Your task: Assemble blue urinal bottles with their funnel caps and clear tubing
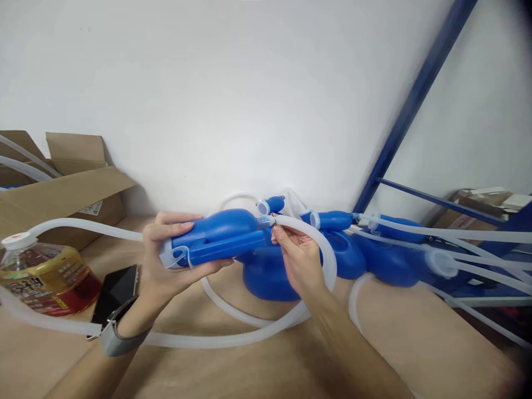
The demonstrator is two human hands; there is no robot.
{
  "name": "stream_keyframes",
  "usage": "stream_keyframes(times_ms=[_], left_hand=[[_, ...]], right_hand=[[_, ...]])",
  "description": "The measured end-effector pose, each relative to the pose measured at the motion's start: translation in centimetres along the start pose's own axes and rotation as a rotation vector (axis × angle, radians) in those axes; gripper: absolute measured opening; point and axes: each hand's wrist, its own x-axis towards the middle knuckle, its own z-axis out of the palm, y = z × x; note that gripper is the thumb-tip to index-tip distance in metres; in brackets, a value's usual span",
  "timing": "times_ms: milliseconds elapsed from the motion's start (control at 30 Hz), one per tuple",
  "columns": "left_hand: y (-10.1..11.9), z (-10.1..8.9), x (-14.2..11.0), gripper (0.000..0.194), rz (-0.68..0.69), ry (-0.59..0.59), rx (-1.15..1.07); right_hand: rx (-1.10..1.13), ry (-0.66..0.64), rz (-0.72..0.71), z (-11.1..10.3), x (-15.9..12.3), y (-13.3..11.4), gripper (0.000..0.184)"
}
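Note:
My left hand (166, 249) is wrapped round the end of a blue plastic bottle (220, 227) with a long side handle and a whitish cap. The bottle is held lying sideways above the table. At its other end is a narrow, clear neck (262, 220). Here my right hand (300, 255) pinches the end of a white corrugated hose (328, 249). Something small and metallic shows at its fingertips, too small to make out. From there the hose loops down and runs left under my left wrist. Other blue bottles (266, 277) lie just behind my right hand.
Several more blue containers (390, 266) with white hoses lie to the right by a blue metal frame (411, 105). On the left are a bottle of reddish drink (45, 277), a black phone (118, 288) and an open cardboard box (75, 191). A white wall (208, 111) stands behind.

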Motion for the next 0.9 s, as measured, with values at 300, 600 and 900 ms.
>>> stream_keyframes(times_ms=[300, 600, 900], left_hand=[[-0.1, 1.6, -0.9, 0.072, -0.04, 0.053, -0.024], [-0.5, 1.0, -1.3, 0.081, 0.06, 0.009, 0.019], [0.6, 1.9, -1.3, 0.079, 0.009, 0.006, -0.081]], right_hand=[[-0.022, -0.034, -0.035, 0.2, 0.0, 0.4, 0.022], [0.05, 0.003, -0.051, 1.1, -0.6, 1.3, 0.028], [0.349, -0.019, 0.121, 2.2, -1.8, 0.0, 0.017]])
